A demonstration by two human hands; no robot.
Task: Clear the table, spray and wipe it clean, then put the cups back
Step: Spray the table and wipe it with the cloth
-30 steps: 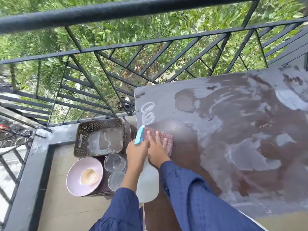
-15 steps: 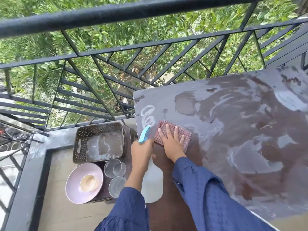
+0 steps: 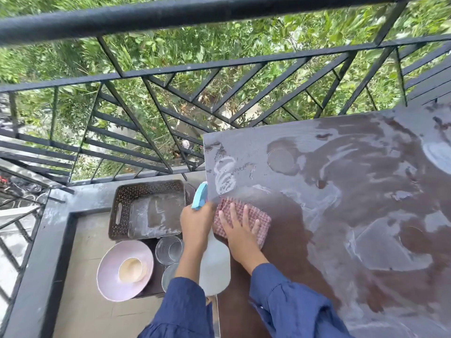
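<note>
Right hand (image 3: 240, 236) fingers lay spread flat on one red checked cloth (image 3: 253, 220) on the wet brown worktop (image 3: 353, 215); left hand (image 3: 196, 222) fingers wrapped one white spray bottle (image 3: 214, 267); two clear glass cups (image 3: 169, 250) just left.

no readable text, labels, numbers

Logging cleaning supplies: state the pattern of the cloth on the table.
The cloth is red-and-white checked, pressed flat under the right hand; the head view shows it.
</note>
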